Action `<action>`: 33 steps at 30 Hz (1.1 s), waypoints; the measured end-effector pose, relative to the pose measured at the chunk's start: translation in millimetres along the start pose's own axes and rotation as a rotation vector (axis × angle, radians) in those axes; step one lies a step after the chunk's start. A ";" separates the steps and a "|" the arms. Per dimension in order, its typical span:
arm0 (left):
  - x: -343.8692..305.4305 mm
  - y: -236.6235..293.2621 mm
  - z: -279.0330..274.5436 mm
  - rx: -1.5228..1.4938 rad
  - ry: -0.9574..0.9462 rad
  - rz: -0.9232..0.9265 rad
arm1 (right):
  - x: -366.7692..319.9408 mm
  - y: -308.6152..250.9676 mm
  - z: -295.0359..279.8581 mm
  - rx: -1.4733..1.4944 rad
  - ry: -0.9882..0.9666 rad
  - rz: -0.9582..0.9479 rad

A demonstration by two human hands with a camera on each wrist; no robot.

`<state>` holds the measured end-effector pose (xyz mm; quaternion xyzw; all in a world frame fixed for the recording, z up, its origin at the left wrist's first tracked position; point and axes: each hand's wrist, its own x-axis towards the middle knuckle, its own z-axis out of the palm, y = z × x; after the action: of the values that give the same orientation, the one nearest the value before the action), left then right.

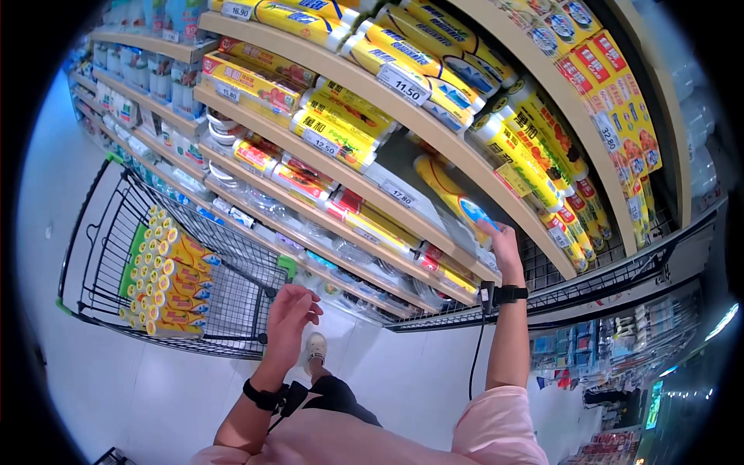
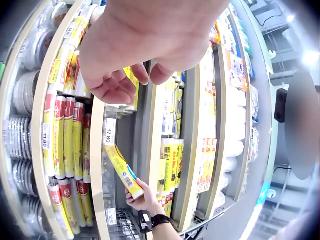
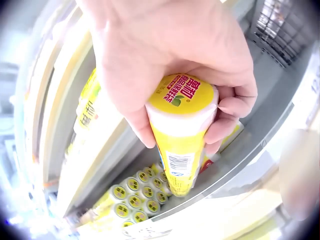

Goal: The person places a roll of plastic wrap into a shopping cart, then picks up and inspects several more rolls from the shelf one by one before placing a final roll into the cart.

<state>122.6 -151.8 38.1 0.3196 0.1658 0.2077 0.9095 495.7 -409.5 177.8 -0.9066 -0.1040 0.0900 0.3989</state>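
My right hand [image 1: 505,252] grips the near end of a yellow roll [image 1: 449,190] on the shelf with the 17.80 tag. In the right wrist view, the thumb and fingers of the right hand [image 3: 175,55] curl round the end of the roll [image 3: 179,145]. The left wrist view shows the roll [image 2: 122,170] slanting out over the shelf, the right hand [image 2: 145,199] at its lower end. My left hand [image 1: 288,322] hangs in the air between cart and shelves, fingers loosely curled, holding nothing; it looms large at the top of the left wrist view [image 2: 145,40].
A shopping cart [image 1: 260,310] stands at the left, with a stack of yellow rolls [image 1: 174,287] inside. Shelf edges [image 1: 341,167] with price tags run across the front, bearing boxes and rolls. Hanging goods [image 1: 581,341] are at the right.
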 end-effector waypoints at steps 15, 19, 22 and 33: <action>17.7 14.5 31.6 0.031 -0.126 -0.184 | -203.2 67.9 74.1 1.065 -0.462 0.279; 21.0 15.4 27.9 0.020 -0.199 -0.182 | -227.2 69.6 81.0 0.779 -0.468 0.079; 17.6 13.1 23.8 -0.011 -0.211 -0.185 | -239.3 61.4 80.9 0.775 -0.359 -0.011; 0.5 22.8 3.6 -0.107 -0.251 -0.189 | -239.0 61.1 97.2 1.269 -0.171 0.022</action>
<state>118.4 -137.2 55.5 0.2773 0.0690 0.0882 0.9542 249.0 -443.6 86.9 -0.4848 -0.0525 0.2101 0.8474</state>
